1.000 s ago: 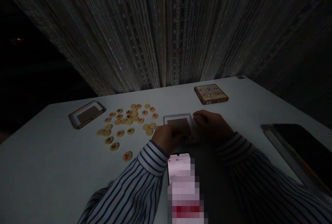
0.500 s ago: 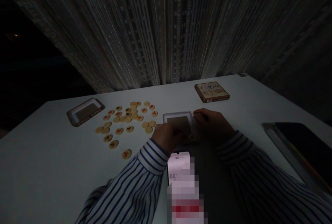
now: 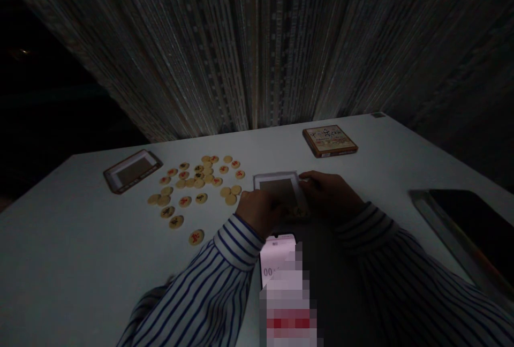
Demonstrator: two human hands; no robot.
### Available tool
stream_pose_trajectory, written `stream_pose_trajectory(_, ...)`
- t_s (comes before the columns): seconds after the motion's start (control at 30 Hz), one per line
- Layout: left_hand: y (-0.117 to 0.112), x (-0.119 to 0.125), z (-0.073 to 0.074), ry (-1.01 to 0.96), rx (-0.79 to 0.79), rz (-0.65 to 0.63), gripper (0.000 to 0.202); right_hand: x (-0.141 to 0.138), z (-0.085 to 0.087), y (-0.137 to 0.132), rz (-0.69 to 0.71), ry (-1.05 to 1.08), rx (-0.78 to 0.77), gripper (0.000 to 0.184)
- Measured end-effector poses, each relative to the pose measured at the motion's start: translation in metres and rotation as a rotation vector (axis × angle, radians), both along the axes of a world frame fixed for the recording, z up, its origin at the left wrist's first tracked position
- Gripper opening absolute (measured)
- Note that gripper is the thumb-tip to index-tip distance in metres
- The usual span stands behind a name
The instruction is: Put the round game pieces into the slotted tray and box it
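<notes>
Bent over the near side of an open shallow box (image 3: 297, 189), my left hand (image 3: 257, 210) has its fingers closed on a xiangqi piece, mostly hidden by the fingertips. A round wooden xiangqi piece (image 3: 299, 211) with a dark character lies in the box's near right corner, right by those fingers. My right hand (image 3: 333, 191) is curled around the box's right side, gripping its edge; its lower fingers are lost in shadow. To the left, several loose xiangqi pieces (image 3: 196, 237) are spread over the white table (image 3: 100, 245), some red-marked, some black-marked, some blank side up.
A second open box part (image 3: 113, 182) sits at the far left. At the back right lies a printed box lid (image 3: 331, 141). A lit phone (image 3: 278, 253) rests below my hands, and a large dark flat object (image 3: 469, 224) is at the right edge. A curtain (image 3: 257, 42) hangs behind.
My left hand has barely shifted, and a bit of another piece now shows at its fingertips in the box. My right hand stays at the box's edge. The view tilts slightly.
</notes>
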State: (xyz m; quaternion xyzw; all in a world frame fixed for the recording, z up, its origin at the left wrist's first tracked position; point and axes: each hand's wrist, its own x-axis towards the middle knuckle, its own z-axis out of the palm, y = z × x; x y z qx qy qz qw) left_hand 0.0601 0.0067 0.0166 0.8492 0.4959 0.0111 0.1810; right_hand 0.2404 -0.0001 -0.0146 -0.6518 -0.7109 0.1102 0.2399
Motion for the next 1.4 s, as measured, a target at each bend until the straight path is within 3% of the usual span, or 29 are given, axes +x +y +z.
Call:
stream_pose_trajectory(0.67,-0.0005,-0.0011,-0.0038,0.015,0.056,-0.084,0.025,-0.0033,0.0030,-0.0010,0.010,-0.024,0.002,0.028)
stream_pose_trajectory(1.4,-0.0006,-0.0010,-0.0010,0.015,0.005,-0.079,0.026,-0.0036,0.0019,-0.0019,0.014,-0.019,0.007,0.030)
